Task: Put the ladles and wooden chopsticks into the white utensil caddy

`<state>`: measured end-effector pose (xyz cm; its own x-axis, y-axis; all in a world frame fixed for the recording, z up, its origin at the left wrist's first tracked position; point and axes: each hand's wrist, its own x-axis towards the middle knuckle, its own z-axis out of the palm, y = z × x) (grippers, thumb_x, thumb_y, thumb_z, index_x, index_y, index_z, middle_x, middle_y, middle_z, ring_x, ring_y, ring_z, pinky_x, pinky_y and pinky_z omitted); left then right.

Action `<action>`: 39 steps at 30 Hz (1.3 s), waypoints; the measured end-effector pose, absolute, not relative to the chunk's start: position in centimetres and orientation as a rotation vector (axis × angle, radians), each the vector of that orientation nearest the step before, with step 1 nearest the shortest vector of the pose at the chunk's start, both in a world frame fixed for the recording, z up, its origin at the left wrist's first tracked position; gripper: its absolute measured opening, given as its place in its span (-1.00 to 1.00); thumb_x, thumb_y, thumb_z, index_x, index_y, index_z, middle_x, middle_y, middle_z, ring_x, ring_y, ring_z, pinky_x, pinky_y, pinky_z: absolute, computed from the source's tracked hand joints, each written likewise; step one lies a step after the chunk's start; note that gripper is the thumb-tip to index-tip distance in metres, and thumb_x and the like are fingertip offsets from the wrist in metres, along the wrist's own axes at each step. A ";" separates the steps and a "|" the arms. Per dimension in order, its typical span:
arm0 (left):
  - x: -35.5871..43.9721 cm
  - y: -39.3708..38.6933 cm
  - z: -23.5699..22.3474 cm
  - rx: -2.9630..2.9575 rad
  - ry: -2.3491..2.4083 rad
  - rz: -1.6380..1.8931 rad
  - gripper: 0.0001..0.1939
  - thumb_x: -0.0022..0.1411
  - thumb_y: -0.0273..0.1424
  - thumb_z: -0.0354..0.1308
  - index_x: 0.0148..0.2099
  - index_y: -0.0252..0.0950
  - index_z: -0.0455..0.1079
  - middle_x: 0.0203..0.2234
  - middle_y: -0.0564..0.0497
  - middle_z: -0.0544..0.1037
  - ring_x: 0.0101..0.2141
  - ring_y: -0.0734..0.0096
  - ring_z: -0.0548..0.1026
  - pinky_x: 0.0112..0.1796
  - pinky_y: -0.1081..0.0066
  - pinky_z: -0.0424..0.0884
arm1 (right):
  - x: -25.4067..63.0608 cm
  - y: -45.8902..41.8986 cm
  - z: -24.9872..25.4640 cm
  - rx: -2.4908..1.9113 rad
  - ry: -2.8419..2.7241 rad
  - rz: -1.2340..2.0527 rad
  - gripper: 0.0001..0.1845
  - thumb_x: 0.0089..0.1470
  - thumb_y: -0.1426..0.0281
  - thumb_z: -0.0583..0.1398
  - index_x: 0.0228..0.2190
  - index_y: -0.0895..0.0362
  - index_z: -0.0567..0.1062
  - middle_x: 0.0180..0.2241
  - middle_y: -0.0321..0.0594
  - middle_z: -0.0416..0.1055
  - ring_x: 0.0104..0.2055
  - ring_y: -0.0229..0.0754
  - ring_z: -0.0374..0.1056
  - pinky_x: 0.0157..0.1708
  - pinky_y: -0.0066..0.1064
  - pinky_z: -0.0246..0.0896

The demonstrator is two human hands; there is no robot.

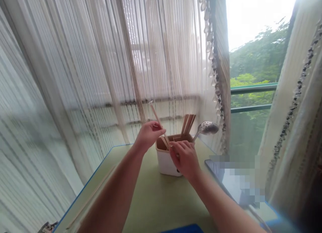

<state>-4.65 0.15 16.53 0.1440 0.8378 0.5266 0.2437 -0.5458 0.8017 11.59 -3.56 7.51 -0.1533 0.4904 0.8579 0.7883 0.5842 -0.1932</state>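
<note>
A white utensil holder [164, 163] with a brown rim and inner dividers stands on the table. Above its left compartment, my left hand [148, 135] pinches a thin, light wooden stick [156, 115] that has a small pale tip at its upper end. The stick slants down to the right, into the holder's opening. My right hand [184, 157] is closed in front of the rim, its fingertips at the stick's lower part. Several brown chopsticks [188, 124] lean upright in the back right of the holder. Beside them a metal slotted spoon [208, 127] tilts out to the right.
The pale green table [161, 199] has blue edging. A dark flat device [213, 169], partly pixelated, lies at the right. A long thin strip [93, 194] runs along the left side. A blue object [184, 229] shows at the front edge. Sheer curtains [75, 58] hang behind, close to the table.
</note>
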 end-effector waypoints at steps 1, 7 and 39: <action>-4.6 0.3 16.5 1.863 1.018 1.398 -0.73 -0.14 -0.32 0.32 -0.36 -0.36 0.43 -0.48 -0.01 0.55 -0.43 0.42 0.50 -0.34 0.43 0.40 | 11.6 -3.4 7.4 -1.049 -1.780 -0.364 -0.74 0.11 0.36 0.08 -0.15 0.08 0.43 -0.24 -0.22 0.45 -0.17 -0.12 0.24 -0.12 -0.23 0.04; -4.6 0.9 16.2 1.839 0.985 1.193 -0.70 -0.18 -0.30 0.35 -0.40 -0.38 0.43 -0.49 -0.03 0.54 -0.41 0.40 0.49 -0.31 0.40 0.38 | 11.7 -3.0 7.0 -1.030 -1.749 -0.308 -0.80 0.10 0.35 0.10 -0.25 0.07 0.48 -0.27 -0.25 0.48 -0.14 -0.11 0.24 -0.07 -0.22 0.02; -6.3 -1.4 18.4 2.048 1.141 1.016 -0.66 -0.05 -0.22 0.26 -0.26 -0.35 0.48 -0.47 -0.06 0.55 -0.42 0.40 0.48 -0.43 0.45 0.38 | 11.9 -3.5 6.9 -1.052 -1.753 -0.289 -0.75 0.10 0.30 0.10 -0.45 0.06 0.56 -0.48 -0.25 0.51 -0.20 -0.12 0.28 -0.10 -0.24 0.12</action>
<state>-6.31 -1.44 18.43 0.3447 0.8760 0.3375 0.4359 -0.4678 0.7689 11.85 -3.51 6.94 -0.0912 0.5142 0.8528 0.7607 0.5886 -0.2736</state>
